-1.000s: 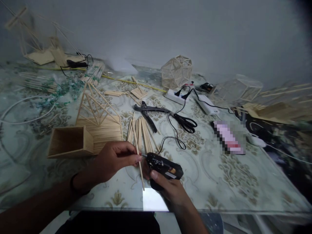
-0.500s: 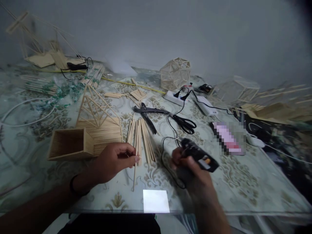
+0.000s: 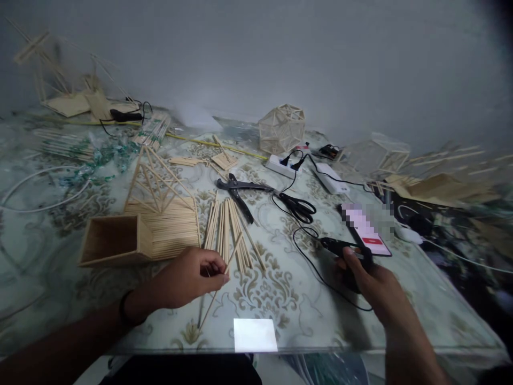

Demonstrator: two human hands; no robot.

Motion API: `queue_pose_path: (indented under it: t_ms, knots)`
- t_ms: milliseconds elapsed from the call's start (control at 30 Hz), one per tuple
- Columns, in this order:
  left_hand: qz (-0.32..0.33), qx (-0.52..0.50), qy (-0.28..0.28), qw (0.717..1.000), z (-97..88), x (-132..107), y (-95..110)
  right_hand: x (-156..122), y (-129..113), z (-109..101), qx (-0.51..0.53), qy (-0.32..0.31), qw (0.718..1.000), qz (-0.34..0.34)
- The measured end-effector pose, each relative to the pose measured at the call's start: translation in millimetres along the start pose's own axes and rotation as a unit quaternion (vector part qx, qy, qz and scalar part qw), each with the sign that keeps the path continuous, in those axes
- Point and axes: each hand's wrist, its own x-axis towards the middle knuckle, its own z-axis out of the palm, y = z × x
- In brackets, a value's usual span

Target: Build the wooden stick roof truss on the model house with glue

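Note:
My left hand [image 3: 188, 278] pinches a thin wooden stick [image 3: 218, 283] that slants down toward the table's front edge. It hovers just in front of a bundle of loose sticks [image 3: 226, 227]. My right hand [image 3: 372, 280] grips a black glue gun [image 3: 344, 248] low over the table at the right, beside a phone [image 3: 366, 230]. The gun's black cord [image 3: 304, 251] loops back toward a white power strip [image 3: 282, 166].
A small wooden box [image 3: 114, 240] and a stick frame on a slatted panel [image 3: 160, 206] lie left. Black pliers [image 3: 236, 190] and scissors [image 3: 298, 206] lie behind the sticks. A stick polyhedron [image 3: 280, 128] stands at the back. A white paper square [image 3: 254, 335] lies at the front edge.
My right hand carried the glue gun away from the stick, rightward and down to beside the phone. My left hand kept its stick, which tilted the other way.

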Motion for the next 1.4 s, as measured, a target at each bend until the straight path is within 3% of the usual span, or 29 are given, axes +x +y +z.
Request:
queue_pose_path:
  t_ms: [67,133,200,233,267,367,433,567,733,900,1000,1100,1133,1267,1400]
  knots:
    - [0.002,-0.007,0.006,1.0,0.2,0,1,1,-2,-10,-0.061,-0.003,0.997,0.041]
    - [0.004,-0.016,0.012,1.0,0.8,0,1,-8,-10,-14,-0.092,0.061,0.993,0.029]
    - [0.007,-0.026,0.017,1.0,1.6,-1,2,-28,-26,-8,-0.092,0.192,0.974,-0.075]
    - [0.008,-0.031,0.019,0.999,2.0,-1,2,-42,-36,-1,-0.066,0.224,0.963,-0.134]
    - [0.011,-0.036,0.019,0.999,2.3,-1,3,-58,-49,8,-0.02,0.208,0.958,-0.197]
    - [0.021,-0.037,0.017,0.999,2.4,-1,3,-103,-89,40,0.15,-0.069,0.926,-0.341]
    - [0.029,-0.03,0.015,0.999,1.4,0,3,-125,-112,59,0.207,-0.187,0.884,-0.376]
    - [0.024,-0.054,0.005,0.998,-1.1,-2,6,-138,-135,77,0.268,-0.198,0.857,-0.394]
    - [0.015,-0.076,-0.02,0.997,-1.2,-5,10,-136,-138,76,0.287,-0.152,0.861,-0.391]
    - [0.008,-0.089,-0.048,0.995,-0.4,-5,10,-141,-138,74,0.284,-0.136,0.839,-0.444]
    - [0.007,-0.086,-0.034,0.996,-1.8,-4,8,-125,-128,74,0.244,-0.093,0.874,-0.409]
    - [0.024,-0.09,-0.005,0.996,-4.2,-3,6,-87,-109,70,0.144,-0.021,0.947,-0.285]
    - [0.032,-0.091,0.005,0.995,-5.0,-3,6,-72,-102,68,0.127,-0.005,0.957,-0.261]
    - [0.054,-0.109,0.038,0.992,-7.1,-2,6,-27,-82,55,0.073,0.016,0.97,-0.232]
    - [0.054,-0.119,0.064,0.989,-6.8,1,3,-15,-78,49,0.047,0.028,0.971,-0.231]
